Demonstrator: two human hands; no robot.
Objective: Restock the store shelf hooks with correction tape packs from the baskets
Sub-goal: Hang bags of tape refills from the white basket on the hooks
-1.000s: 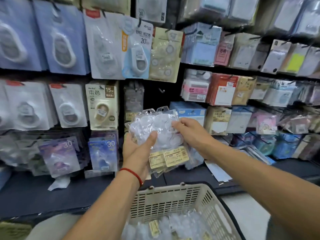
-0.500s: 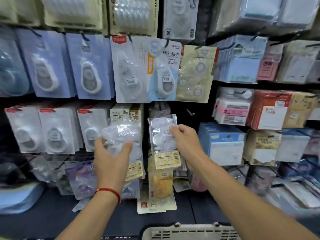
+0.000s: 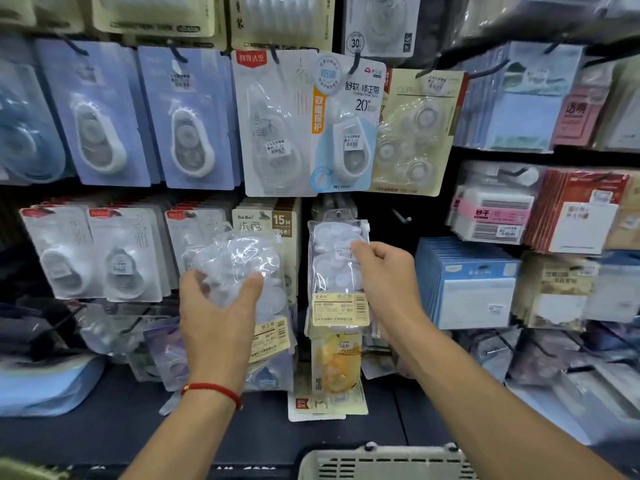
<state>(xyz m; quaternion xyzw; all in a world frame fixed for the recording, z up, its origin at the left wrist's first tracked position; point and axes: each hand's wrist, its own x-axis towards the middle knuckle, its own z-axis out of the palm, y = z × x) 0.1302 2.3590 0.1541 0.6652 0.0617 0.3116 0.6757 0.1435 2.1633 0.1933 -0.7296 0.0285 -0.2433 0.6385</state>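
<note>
My right hand (image 3: 388,282) pinches one clear correction tape pack (image 3: 334,275) with a yellow label, holding it upright against the shelf; its top tab sits just below the hanging cards, where the hook is hidden. My left hand (image 3: 216,313) grips a bundle of the same clear packs (image 3: 242,268) in front of the lower row of hanging cards. A bare black hook (image 3: 401,216) sticks out to the right of the single pack. The cream basket (image 3: 381,462) shows only its rim at the bottom edge.
Carded correction tapes hang in rows on the left and top (image 3: 187,119). Blue note pad boxes (image 3: 467,282) and pink and red stationery packs (image 3: 495,209) fill the right shelves. A yellow pack (image 3: 334,368) hangs below the single pack.
The view rose from the basket to the shelf. My right hand drew one pack out of the bundle and carried it up and right toward the hooks, while my left kept the bundle.
</note>
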